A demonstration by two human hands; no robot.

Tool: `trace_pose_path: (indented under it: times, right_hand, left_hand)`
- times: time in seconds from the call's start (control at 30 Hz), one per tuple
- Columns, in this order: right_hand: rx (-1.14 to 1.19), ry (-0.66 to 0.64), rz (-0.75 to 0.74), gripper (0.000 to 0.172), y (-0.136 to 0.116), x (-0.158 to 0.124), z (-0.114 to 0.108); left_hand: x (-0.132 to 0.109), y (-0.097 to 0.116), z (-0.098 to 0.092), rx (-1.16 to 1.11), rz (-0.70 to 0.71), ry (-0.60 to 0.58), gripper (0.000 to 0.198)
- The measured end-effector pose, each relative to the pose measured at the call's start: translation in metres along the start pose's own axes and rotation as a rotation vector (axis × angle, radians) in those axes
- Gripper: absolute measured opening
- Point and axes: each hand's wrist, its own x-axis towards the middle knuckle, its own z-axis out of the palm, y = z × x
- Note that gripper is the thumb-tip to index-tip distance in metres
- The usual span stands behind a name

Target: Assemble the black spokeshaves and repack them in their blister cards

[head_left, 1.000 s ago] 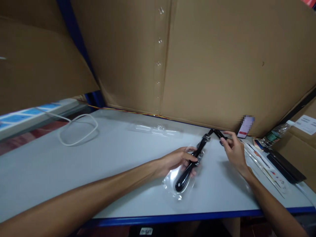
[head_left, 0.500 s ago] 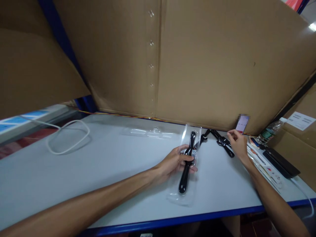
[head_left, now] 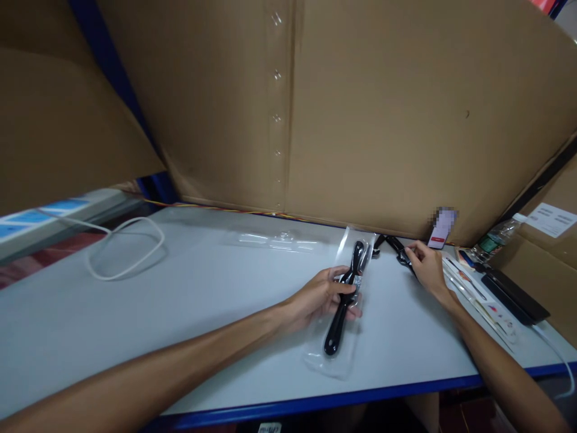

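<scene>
My left hand (head_left: 331, 294) is closed around a clear plastic tray (head_left: 318, 358). In the tray lies a long black tool (head_left: 336, 328) with a narrow waist and a rounded, holed end; its exact kind I cannot make out. The thumb presses across the tool's middle. Further right, my right hand (head_left: 428, 267) pinches at another glossy black tool (head_left: 400, 251) on the table, and the hand covers much of it. Behind the tray's upper right edge, part of one more black piece (head_left: 377, 245) shows.
Another clear plastic tray (head_left: 279, 242) lies at the back of the table (head_left: 216, 300). A looped white cable (head_left: 153, 252) is on the left. To the right are a phone (head_left: 442, 228), a bottle (head_left: 493, 240), printed packets (head_left: 473, 294) and a black box-like object (head_left: 514, 297). Cardboard (head_left: 383, 120) rises behind.
My right hand has moved left and slightly down, from beside the black tools onto one of them. My left hand keeps hold of the tray, which has tilted slightly to the right.
</scene>
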Motion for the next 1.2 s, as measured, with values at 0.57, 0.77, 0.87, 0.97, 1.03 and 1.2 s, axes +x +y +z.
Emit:
trace_pose_path:
  times: [0.57,0.77,0.87,0.97,1.03,1.2]
  right_hand:
    - [0.006,-0.020,-0.030,0.030,0.001,-0.002,0.005]
    - [-0.010,-0.041,-0.029,0.031,0.001,-0.002,0.006]
    - [-0.015,-0.055,-0.030,0.030,0.001,-0.003,0.007]
    - [-0.016,-0.068,-0.030,0.028,0.002,-0.005,0.009]
    - [-0.018,-0.077,-0.038,0.028,0.002,-0.005,0.010]
    - [-0.047,0.070,-0.019,0.028,0.013,0.007,-0.005]
  left_hand:
    - [-0.001,0.006,-0.002,-0.115,0.009,-0.048,0.058]
    - [0.000,0.003,-0.002,-0.098,-0.003,-0.053,0.052]
    - [0.002,0.001,-0.003,-0.069,0.021,-0.035,0.040]
    - [0.002,-0.001,-0.003,-0.032,0.056,-0.012,0.040]
    - [0.001,-0.001,-0.002,-0.020,0.048,0.008,0.046]
    - [-0.002,0.001,0.000,-0.021,0.042,0.067,0.044]
